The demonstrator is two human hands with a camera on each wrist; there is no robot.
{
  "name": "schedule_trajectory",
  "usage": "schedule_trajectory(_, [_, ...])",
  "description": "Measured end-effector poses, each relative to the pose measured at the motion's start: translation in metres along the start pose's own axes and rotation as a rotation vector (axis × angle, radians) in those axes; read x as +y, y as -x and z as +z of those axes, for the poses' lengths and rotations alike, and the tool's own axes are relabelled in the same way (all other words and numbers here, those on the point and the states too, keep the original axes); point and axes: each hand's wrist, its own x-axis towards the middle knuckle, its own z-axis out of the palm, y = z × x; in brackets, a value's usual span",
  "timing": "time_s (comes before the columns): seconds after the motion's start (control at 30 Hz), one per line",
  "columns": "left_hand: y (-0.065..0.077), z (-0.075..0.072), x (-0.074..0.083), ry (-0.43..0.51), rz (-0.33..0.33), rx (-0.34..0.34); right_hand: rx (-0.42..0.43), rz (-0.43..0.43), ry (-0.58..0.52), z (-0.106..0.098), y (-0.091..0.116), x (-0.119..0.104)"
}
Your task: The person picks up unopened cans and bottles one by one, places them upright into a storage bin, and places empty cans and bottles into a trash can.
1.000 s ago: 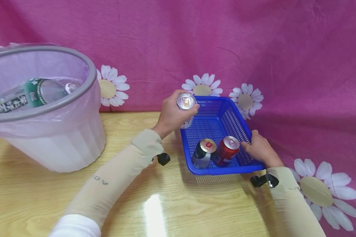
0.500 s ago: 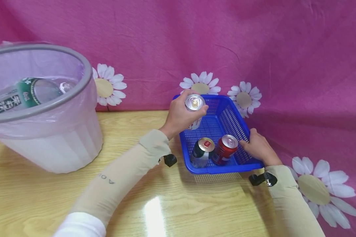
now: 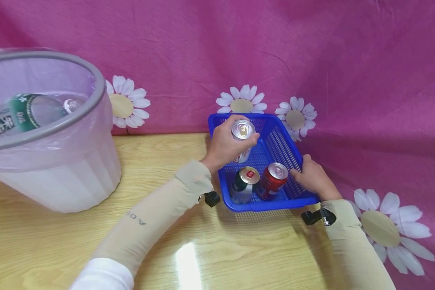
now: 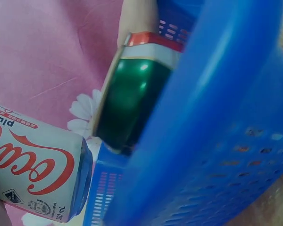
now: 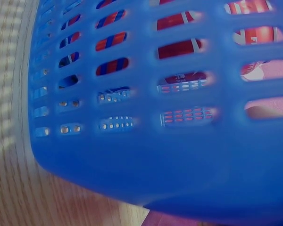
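My left hand (image 3: pixel 226 145) grips a white Coca-Cola can (image 4: pixel 33 165) with red lettering, held upright over the back left part of the blue basket (image 3: pixel 268 207). Its silver top faces up in the head view. Inside the basket, near the front, stand a dark green can (image 3: pixel 244 185) with a gold top and a red can (image 3: pixel 272 182) beside it. My right hand (image 3: pixel 315 177) holds the basket's right rim, thumb on the inner side and fingers outside. The right wrist view is filled by the slotted basket wall (image 5: pixel 132 160), with red can parts showing through.
At the left stands a white bin (image 3: pixel 65 181) with a grey rim and a plastic liner. A green-labelled bottle (image 3: pixel 29 112) and a can (image 3: pixel 72 104) lie in it. A pink flowered cloth (image 3: pixel 181 60) hangs behind the wooden table (image 3: pixel 159 249).
My left hand has carried the white can rightward and slightly down, from the basket's left edge to over its inside. My right hand keeps its hold on the rim.
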Motion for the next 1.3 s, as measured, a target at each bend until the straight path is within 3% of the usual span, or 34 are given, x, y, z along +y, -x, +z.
schedule_trajectory(0.77, [0.01, 0.018, -0.035, -0.066, -0.039, -0.038, -0.026, 0.025, -0.009, -0.002, 0.001, -0.001])
schedule_trajectory(1.3, [0.007, 0.019, -0.037, -0.128, -0.156, -0.12, -0.006, 0.026, -0.001, -0.001, 0.0, -0.002])
